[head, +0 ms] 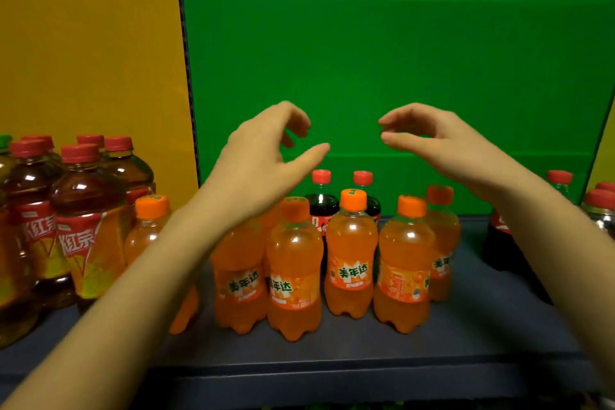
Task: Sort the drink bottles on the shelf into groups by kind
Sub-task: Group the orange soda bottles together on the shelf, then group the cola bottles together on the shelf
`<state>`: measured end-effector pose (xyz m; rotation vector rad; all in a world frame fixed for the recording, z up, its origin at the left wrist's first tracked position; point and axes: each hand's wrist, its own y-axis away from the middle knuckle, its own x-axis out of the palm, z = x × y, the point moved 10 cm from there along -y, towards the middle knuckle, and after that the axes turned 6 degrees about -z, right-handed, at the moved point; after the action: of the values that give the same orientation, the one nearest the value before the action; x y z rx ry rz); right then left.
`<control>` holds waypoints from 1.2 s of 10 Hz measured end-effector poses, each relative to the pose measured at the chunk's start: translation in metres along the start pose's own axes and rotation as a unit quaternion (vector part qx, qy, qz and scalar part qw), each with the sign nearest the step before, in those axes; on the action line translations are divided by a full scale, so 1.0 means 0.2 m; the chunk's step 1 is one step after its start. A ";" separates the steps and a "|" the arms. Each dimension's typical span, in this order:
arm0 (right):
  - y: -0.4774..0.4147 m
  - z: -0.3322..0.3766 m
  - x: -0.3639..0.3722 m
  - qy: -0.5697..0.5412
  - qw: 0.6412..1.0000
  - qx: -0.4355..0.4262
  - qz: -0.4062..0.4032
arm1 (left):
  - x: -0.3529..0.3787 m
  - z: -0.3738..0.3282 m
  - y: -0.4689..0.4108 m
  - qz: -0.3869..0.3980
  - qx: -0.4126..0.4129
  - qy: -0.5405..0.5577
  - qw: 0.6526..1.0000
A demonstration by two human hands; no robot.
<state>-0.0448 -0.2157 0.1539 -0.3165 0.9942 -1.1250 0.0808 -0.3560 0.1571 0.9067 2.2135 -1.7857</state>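
Up above the orange soda bottles (351,253) on the shelf (466,336), the left hand (263,156) and right hand (442,146) hover, fingers loosely curled, grasping nothing. Cola bottles (322,206) stand below, between them; tea bottles (86,210) stand left of the left hand.

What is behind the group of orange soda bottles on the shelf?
Two dark cola bottles with red caps stand there, before a green backdrop. The orange bottles cover their lower halves.
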 end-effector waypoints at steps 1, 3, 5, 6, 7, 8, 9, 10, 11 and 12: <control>-0.11 -0.21 0.07 0.042 0.995 0.059 0.071 | 0.23 0.09 -0.16 0.124 -0.035 -0.055 0.990; -0.11 -0.45 0.27 0.074 0.948 0.105 0.291 | 0.62 0.31 -0.18 0.348 -0.092 -0.114 0.926; -0.04 -0.55 0.47 0.097 0.878 0.116 0.454 | 0.78 0.38 -0.12 0.462 -0.064 -0.175 0.867; -0.01 -0.54 0.55 0.081 0.865 0.096 0.486 | 0.81 0.38 -0.11 0.464 -0.057 -0.175 0.867; -0.04 -0.58 0.59 0.108 0.869 0.069 0.479 | 0.83 0.39 -0.12 0.454 -0.043 -0.175 0.873; -0.14 -0.70 0.54 0.249 0.880 0.038 0.403 | 0.83 0.38 -0.12 0.444 -0.029 -0.167 0.880; -0.16 -0.72 0.52 0.268 0.884 0.027 0.382 | 0.82 0.37 -0.12 0.441 -0.040 -0.150 0.884; -0.15 -0.68 0.52 0.242 0.898 0.014 0.368 | 0.82 0.36 -0.12 0.441 -0.051 -0.135 0.886; -0.12 -0.59 0.50 0.120 0.920 0.032 0.372 | 0.78 0.35 -0.16 0.425 -0.074 -0.109 0.896; -0.13 -0.49 0.39 -0.005 0.945 0.058 0.322 | 0.71 0.34 -0.23 0.366 -0.101 -0.037 0.924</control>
<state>-0.1328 -0.2695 0.0775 0.1023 0.9198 -0.5779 -0.0758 -0.3731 0.1091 1.3491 1.6313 -1.1913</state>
